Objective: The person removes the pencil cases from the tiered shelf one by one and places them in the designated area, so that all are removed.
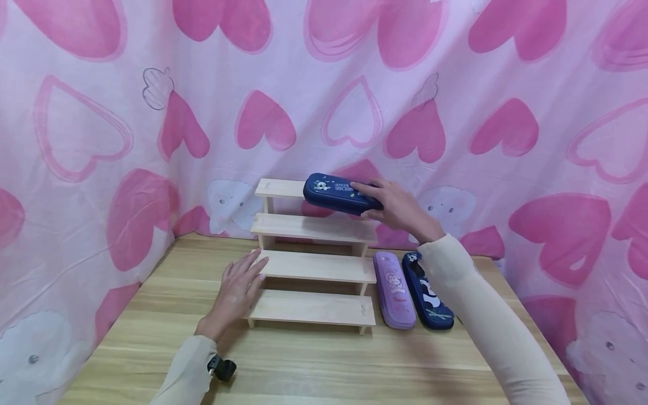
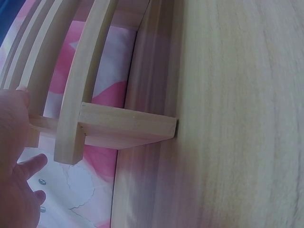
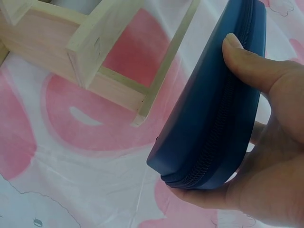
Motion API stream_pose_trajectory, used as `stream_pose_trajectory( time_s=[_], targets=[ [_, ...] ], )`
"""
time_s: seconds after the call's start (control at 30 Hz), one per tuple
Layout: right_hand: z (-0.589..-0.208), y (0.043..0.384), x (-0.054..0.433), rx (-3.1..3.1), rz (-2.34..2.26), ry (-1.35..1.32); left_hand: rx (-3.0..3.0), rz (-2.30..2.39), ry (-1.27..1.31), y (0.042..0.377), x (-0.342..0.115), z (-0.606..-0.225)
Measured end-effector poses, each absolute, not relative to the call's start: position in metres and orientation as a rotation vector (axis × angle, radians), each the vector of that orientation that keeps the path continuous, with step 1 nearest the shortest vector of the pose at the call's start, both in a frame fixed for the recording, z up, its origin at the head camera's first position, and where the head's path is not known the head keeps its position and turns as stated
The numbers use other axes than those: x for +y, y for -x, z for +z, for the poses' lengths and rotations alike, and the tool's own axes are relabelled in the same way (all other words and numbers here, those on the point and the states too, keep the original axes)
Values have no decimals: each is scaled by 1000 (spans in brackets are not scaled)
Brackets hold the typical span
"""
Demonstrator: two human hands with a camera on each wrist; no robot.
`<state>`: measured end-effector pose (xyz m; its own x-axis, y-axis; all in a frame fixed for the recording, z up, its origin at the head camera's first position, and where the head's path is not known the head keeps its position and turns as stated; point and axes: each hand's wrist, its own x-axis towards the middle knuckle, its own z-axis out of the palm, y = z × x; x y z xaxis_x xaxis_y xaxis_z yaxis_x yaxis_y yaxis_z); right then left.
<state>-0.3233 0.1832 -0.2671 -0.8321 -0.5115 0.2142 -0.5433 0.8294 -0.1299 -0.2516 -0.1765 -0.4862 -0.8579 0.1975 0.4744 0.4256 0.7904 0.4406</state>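
Observation:
A dark blue zippered pencil case (image 1: pixel 331 192) with a panda print is gripped by my right hand (image 1: pixel 397 205) at its right end, over the top tier of a stepped wooden shelf (image 1: pixel 314 264). In the right wrist view the zip side of the pencil case (image 3: pixel 213 109) faces the camera, thumb on one face and fingers round the other. At the shelf's left side my left hand (image 1: pixel 238 284) touches the end of a middle tier with fingers extended. The left wrist view shows those fingers beside the shelf boards (image 2: pixel 76 95).
Right of the shelf a purple pencil case (image 1: pixel 395 289) and another dark blue panda pencil case (image 1: pixel 429 298) lie side by side on the wooden table (image 1: pixel 293 365). A pink heart-print curtain (image 1: pixel 314 73) hangs behind and around the table.

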Motion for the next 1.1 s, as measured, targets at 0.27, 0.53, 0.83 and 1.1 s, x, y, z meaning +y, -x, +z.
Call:
stream_pose_trajectory(
  time_s=[0.27,0.53,0.83,1.1],
  targets=[
    [-269,317,189,-2844,252,-801,-2570,-770,466,254,-177,-486],
    [-275,310,203,-2830,293,-803,-2542,-774,482,254,-174,-488],
    [-277,302,219,-2869,303,-735,-2539,-771,483,255,-173,-488],
    [-279,296,233,-2884,317,-706,-2546,-766,485,255,-174,-489]
  ],
)
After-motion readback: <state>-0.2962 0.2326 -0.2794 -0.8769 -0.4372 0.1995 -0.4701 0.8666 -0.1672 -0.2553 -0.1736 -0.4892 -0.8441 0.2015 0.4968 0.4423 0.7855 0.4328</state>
